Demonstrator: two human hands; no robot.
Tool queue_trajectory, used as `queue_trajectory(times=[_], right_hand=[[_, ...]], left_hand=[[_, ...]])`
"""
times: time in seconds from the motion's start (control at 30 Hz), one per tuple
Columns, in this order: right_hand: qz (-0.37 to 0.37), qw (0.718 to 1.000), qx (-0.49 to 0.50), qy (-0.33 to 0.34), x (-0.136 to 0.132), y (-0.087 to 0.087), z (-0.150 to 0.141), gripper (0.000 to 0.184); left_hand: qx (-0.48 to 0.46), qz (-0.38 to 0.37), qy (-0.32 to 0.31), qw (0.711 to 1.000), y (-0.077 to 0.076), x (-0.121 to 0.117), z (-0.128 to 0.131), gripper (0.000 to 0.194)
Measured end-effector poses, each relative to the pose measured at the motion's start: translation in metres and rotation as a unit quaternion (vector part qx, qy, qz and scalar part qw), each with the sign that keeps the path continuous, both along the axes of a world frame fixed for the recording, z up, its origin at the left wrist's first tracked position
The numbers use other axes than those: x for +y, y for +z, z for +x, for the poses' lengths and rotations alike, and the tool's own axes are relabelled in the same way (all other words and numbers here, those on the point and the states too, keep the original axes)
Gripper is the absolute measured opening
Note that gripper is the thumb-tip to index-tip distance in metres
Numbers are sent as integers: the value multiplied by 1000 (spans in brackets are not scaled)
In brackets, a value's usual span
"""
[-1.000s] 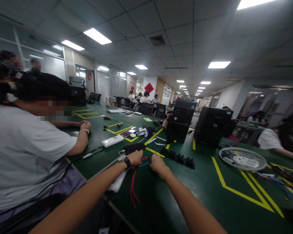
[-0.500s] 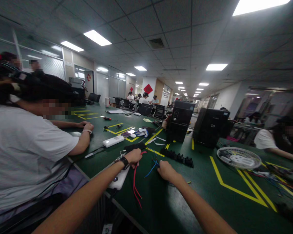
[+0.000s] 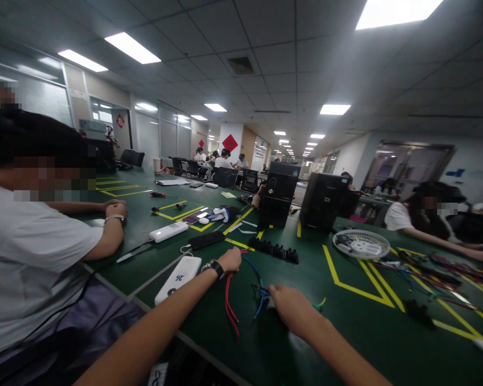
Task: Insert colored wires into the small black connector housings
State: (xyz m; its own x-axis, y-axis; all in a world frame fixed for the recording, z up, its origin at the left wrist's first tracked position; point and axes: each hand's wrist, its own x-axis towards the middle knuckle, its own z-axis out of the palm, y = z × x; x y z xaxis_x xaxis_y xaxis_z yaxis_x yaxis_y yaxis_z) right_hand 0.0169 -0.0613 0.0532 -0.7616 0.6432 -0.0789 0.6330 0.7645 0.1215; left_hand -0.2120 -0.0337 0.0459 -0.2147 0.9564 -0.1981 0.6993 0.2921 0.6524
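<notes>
My left hand (image 3: pixel 230 260), with a dark band on its wrist, is closed around a bundle of red wires (image 3: pixel 229 303). Their long ends hang down over the table toward me, and short ends poke out above the fingers. To the right, my right hand (image 3: pixel 287 303) pinches blue wires (image 3: pixel 260 294) at its fingertips. One blue strand arcs up toward my left hand. A green-yellow wire (image 3: pixel 320 305) shows just beyond my right hand, its other part hidden.
A white power bank (image 3: pixel 179 279) and a black, flat device (image 3: pixel 206 239) lie left of my hands. Black clips (image 3: pixel 276 250) are ahead, before two black computer cases (image 3: pixel 279 195). A white round basket (image 3: pixel 361 244) and loose wires (image 3: pixel 446 273) lie right. Another person's arm (image 3: pixel 110 230) rests left.
The view has turned to the right. Both hands have shifted right over the table, uncovering more of the white power bank. The red and blue wires stay held.
</notes>
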Motion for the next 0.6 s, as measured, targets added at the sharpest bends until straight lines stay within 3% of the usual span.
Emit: queue_trajectory(times=[0.17, 0.47, 0.6], right_hand=[[9, 1000, 23, 15, -19, -10, 11, 40], [-3, 998, 45, -32, -58, -19, 25, 44], [10, 998, 57, -38, -63, -26, 29, 43]], left_hand=[[94, 29, 31, 995, -6, 10, 32, 35], [201, 59, 21, 978, -17, 4, 52, 50], [235, 53, -12, 970, -20, -8, 66, 37]])
